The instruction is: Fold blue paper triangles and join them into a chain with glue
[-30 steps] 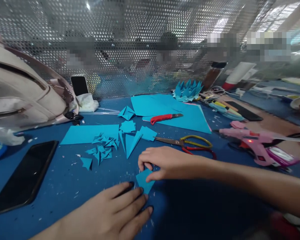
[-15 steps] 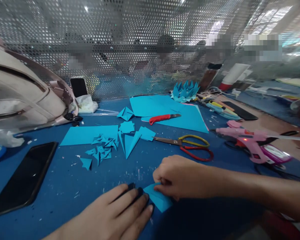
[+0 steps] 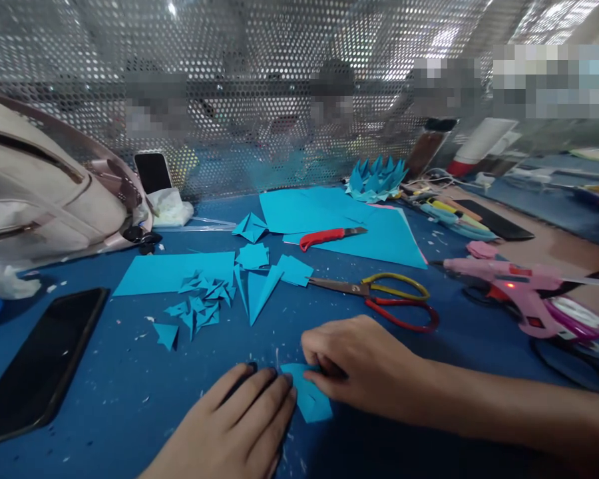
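A small piece of blue paper (image 3: 309, 399) lies on the blue table close in front of me. My left hand (image 3: 244, 416) rests flat, its fingertips at the paper's left edge. With curled fingers and the thumb on the paper, my right hand (image 3: 352, 362) grips its upper right side. Beyond my hands are several small folded blue paper pieces (image 3: 199, 306), a larger pointed fold (image 3: 254, 293) and a flat blue strip (image 3: 172, 271). Scissors (image 3: 379, 296) with one yellow and one red handle lie past my right hand. The right palm is hidden.
A red-handled knife (image 3: 329, 236) lies on blue sheets (image 3: 394, 239). On the right sits a pink glue gun (image 3: 514, 283) with its light on. A phone (image 3: 44, 366) and a pale bag (image 3: 44, 179) are on the left. A spiky blue paper piece (image 3: 377, 179) stands at the back.
The small paper has shifted slightly left and turned a little beneath my hands. My left fingers lie closer together. The whole view has swung slightly.
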Tool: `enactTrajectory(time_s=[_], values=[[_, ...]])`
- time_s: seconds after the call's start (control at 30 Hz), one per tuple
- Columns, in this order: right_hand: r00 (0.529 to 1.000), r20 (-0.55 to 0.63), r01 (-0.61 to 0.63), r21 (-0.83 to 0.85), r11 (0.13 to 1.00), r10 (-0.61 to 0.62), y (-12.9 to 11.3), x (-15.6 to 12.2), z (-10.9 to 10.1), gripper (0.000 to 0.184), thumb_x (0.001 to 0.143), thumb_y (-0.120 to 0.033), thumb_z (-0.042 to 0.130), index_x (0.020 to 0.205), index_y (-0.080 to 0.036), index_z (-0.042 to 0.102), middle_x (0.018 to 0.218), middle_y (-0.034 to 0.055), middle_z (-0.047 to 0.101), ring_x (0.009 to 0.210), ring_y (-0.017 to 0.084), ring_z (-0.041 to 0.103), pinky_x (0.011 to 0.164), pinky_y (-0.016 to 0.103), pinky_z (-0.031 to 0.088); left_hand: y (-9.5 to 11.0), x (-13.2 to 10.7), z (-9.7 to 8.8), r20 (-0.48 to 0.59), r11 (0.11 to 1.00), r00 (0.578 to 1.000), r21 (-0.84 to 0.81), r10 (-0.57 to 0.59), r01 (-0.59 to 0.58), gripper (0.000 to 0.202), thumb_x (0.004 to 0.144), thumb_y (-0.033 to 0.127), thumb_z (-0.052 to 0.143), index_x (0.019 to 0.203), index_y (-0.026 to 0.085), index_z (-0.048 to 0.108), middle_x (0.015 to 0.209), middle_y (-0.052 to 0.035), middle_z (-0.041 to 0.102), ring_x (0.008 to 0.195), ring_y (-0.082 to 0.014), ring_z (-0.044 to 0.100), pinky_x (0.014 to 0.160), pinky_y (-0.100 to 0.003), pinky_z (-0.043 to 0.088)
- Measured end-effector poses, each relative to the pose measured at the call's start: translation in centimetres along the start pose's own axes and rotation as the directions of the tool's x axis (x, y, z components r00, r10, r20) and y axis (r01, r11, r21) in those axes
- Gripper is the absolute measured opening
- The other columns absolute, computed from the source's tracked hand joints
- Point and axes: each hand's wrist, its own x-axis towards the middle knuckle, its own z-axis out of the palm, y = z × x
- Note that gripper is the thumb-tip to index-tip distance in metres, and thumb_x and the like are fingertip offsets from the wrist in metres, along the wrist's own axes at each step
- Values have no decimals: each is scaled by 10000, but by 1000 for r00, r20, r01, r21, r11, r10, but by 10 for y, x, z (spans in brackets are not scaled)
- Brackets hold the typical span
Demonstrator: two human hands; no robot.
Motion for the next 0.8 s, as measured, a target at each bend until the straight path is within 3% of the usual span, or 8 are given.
enactTrajectory(time_s=[0.13, 0.23, 0.33, 0.53, 0.8], values=[[968, -189, 161, -36, 986, -165, 9, -4, 12, 114, 868, -254, 651, 797, -198, 583, 723, -31, 648, 618, 120, 539, 560, 265, 285, 0, 0, 2, -4, 999, 999, 7, -36, 36, 295, 1030, 313, 449, 1155, 219, 698, 1139, 12, 726, 1050, -160, 609, 1082, -324, 326], [859, -328, 340, -210, 917, -393, 13, -8, 17, 212, 976, -281, 534, 794, -191, 595, 755, -7, 659, 656, 144, 525, 580, 301, 311, -1, -3, 4, 5, 999, 999, -7, -38, 38, 302, 1036, 326, 441, 1151, 225, 701, 1137, 6, 726, 1080, -165, 603, 1142, -348, 268], [785, -344, 432, -291, 853, -515, 14, -11, 17, 274, 1011, -181, 437, 821, -181, 634, 808, -6, 691, 685, 148, 533, 569, 313, 318, -2, -7, 6, 40, 999, 999, -20, -33, 34, 284, 1022, 333, 481, 1191, 229, 685, 1189, 6, 709, 1145, -170, 577, 1201, -372, 181], [709, -393, 489, -325, 810, -585, 16, -11, 20, 223, 980, -165, 509, 840, -182, 681, 1038, -22, 742, 801, 144, 601, 589, 315, 382, -3, -8, 6, 43, 999, 999, -39, -30, 31, 257, 1007, 293, 514, 1189, 249, 690, 1147, 28, 724, 1132, -159, 573, 1231, -373, 120], [696, -367, 512, -348, 785, -617, 16, -11, 19, 258, 978, -164, 494, 822, -164, 700, 1082, 5, 738, 797, 158, 619, 526, 322, 394, -4, -11, 5, 78, 996, 996, -64, -52, 57, 270, 1019, 287, 493, 1214, 244, 675, 1184, 21, 700, 1184, -158, 539, 1234, -368, 114]])
